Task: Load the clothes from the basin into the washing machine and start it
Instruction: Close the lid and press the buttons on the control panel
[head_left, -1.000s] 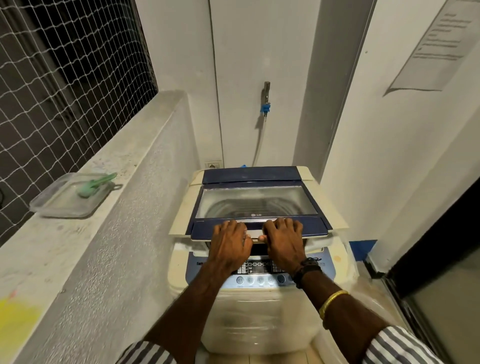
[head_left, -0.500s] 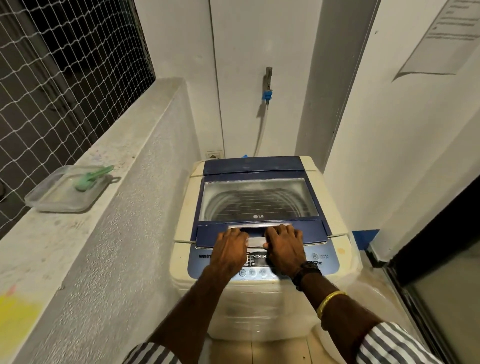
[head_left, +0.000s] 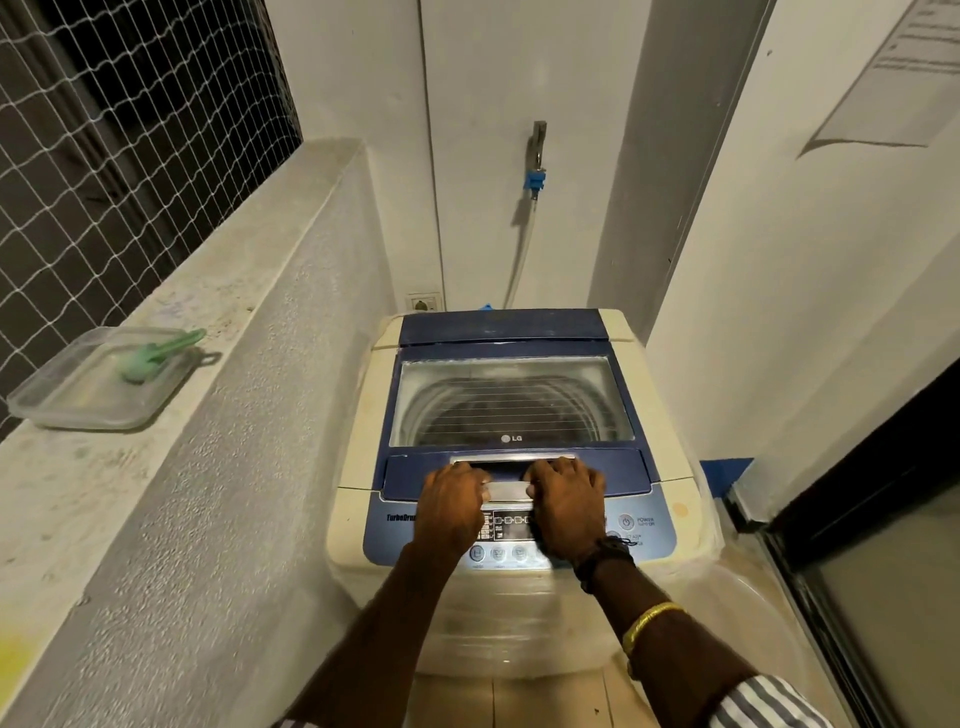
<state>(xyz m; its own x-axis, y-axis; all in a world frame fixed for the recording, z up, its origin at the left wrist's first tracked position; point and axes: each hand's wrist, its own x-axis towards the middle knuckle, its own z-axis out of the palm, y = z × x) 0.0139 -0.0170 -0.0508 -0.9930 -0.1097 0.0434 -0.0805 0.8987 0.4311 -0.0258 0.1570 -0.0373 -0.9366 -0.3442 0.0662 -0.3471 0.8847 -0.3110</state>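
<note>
A cream top-loading washing machine (head_left: 519, 618) stands in front of me with its blue glass-windowed lid (head_left: 509, 405) lying flat and closed. Through the glass the ribbed drum shows, with dim dark contents I cannot make out. My left hand (head_left: 449, 512) and my right hand (head_left: 569, 506) sit side by side at the lid's front edge, fingers curled on the silver lid handle (head_left: 506, 489). Below them is the control panel (head_left: 511, 527), partly covered by my hands, and the power button (head_left: 626, 521) shows to the right. No basin is in view.
A rough concrete ledge (head_left: 218, 322) runs along the left, carrying a clear plastic container (head_left: 88, 400) with a green scoop (head_left: 156, 353). Netting covers the opening above it. A tap with hose (head_left: 537, 156) and a socket (head_left: 425, 301) are on the back wall. A dark-framed glass door (head_left: 883, 571) stands right.
The lid, raised at its front a second ago, has come down flat onto the machine with both hands on its front edge. My view has shifted back a little.
</note>
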